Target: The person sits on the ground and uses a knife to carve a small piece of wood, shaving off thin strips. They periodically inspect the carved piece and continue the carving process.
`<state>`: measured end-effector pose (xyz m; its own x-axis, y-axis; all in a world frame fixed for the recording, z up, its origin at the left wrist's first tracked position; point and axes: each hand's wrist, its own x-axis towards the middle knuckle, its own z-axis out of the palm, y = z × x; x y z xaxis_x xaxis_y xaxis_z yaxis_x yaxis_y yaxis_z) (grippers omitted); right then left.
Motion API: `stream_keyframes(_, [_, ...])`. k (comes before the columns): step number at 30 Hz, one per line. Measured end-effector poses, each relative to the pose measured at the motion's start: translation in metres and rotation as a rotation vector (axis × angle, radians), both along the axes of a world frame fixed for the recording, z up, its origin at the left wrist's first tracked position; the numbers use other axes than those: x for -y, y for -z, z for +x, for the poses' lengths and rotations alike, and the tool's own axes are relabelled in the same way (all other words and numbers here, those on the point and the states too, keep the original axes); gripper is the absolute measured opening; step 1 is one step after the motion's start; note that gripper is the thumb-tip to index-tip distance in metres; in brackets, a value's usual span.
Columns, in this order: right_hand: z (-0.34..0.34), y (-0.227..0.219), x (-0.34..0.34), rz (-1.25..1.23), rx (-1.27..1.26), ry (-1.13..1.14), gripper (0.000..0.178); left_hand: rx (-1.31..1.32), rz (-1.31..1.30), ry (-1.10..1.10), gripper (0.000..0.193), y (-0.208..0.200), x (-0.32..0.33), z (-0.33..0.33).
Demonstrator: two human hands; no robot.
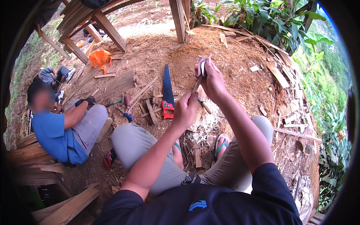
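My left hand [186, 109] is closed round a thin wooden stick [197, 84] that slants up between my hands. Just above it, my right hand [213, 79] grips a folded pinkish sheet [200, 65] with a white and dark edge, wrapped about the stick's upper part. The sheet looks like sandpaper, but I cannot tell for sure. Below my hands a knife with a wooden handle [206, 107] lies by a wooden board [195, 120]. Left of them, a hand saw [167, 90] with a dark blue blade and red handle rests on the ground.
Wood shavings [205, 133] and several offcuts [151, 111] cover the soil. At left a person in a blue shirt [56, 131] sits, hands near a green-handled tool [113, 103]. An orange bag [99, 59] lies by timber posts [109, 30]. Plants [258, 17] border the far right.
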<state>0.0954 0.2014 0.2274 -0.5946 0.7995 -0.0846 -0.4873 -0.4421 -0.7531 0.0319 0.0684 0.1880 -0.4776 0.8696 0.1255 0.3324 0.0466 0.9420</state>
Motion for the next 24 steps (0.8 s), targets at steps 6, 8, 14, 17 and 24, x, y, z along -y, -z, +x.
stream_keyframes(6, [-0.012, 0.012, 0.025, 0.347, 0.118, -0.055, 0.038, -0.072, 0.047, -0.101, 0.030, -0.004, -0.002, -0.001])
stream_keyframes(8, [-0.013, 0.012, 0.028, 0.326, 0.130, -0.049, 0.040, -0.056, 0.024, -0.095, 0.029, -0.001, -0.001, -0.003])
stream_keyframes(14, [-0.018, 0.025, 0.045, 0.280, 0.108, -0.054, 0.039, 0.173, 0.038, -0.053, 0.030, 0.006, 0.000, -0.004])
stream_keyframes(17, [-0.019, 0.019, 0.037, 0.202, 0.071, -0.097, 0.039, 0.342, 0.069, -0.025, 0.031, 0.005, -0.006, -0.004])
stream_keyframes(24, [-0.027, 0.002, 0.000, 0.210, 0.288, 0.100, 0.046, 0.701, -0.002, 0.089, 0.034, -0.011, -0.009, 0.004])
